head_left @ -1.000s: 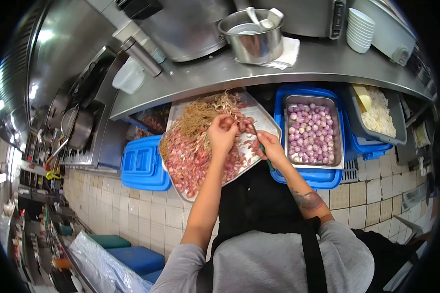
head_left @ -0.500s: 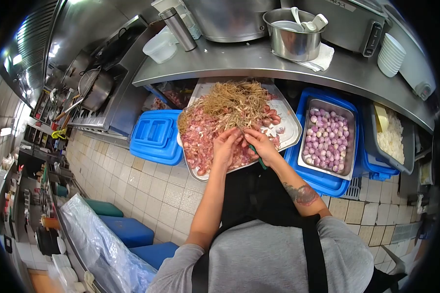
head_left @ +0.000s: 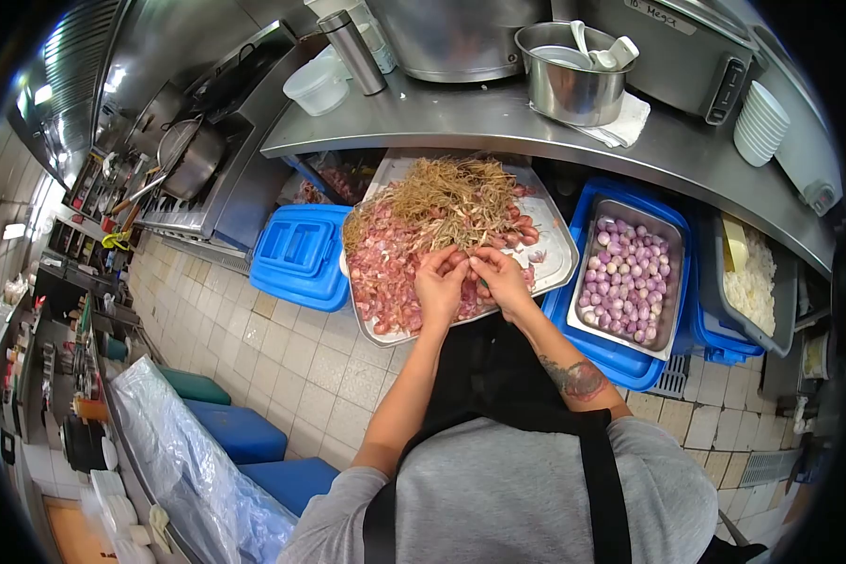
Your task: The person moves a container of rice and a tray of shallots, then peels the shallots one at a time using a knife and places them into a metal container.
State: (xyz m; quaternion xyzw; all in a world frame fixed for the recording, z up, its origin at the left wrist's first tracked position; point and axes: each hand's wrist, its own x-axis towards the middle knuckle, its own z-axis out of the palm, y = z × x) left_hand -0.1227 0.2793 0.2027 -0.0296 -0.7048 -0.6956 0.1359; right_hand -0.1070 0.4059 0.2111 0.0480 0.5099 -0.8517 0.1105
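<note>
Above the near edge of a large metal tray (head_left: 556, 246), my two hands meet fingertip to fingertip. My left hand (head_left: 441, 287) is closed on a reddish shallot (head_left: 456, 258), largely covered by the fingers. My right hand (head_left: 501, 281) is closed around a small green-handled knife (head_left: 482, 280); only a sliver of green shows and its blade cannot be made out. Pink shallot skins (head_left: 385, 273) spread under and left of the hands. Dry stalks and roots (head_left: 451, 188) heap behind them, with unpeeled shallots (head_left: 526, 230) at the right.
Peeled shallots (head_left: 630, 273) fill a steel pan (head_left: 587, 324) on a blue lid (head_left: 559, 305) to the right. Beyond is a grey bin (head_left: 785, 282) of white pieces. A blue lidded container (head_left: 301, 246) stands left. The steel counter (head_left: 414, 117) overhangs the tray's far side.
The knife's green handle, which stuck out below my right hand, is now mostly hidden by it. Both hands stay together over the tray. The view has shifted slightly.
</note>
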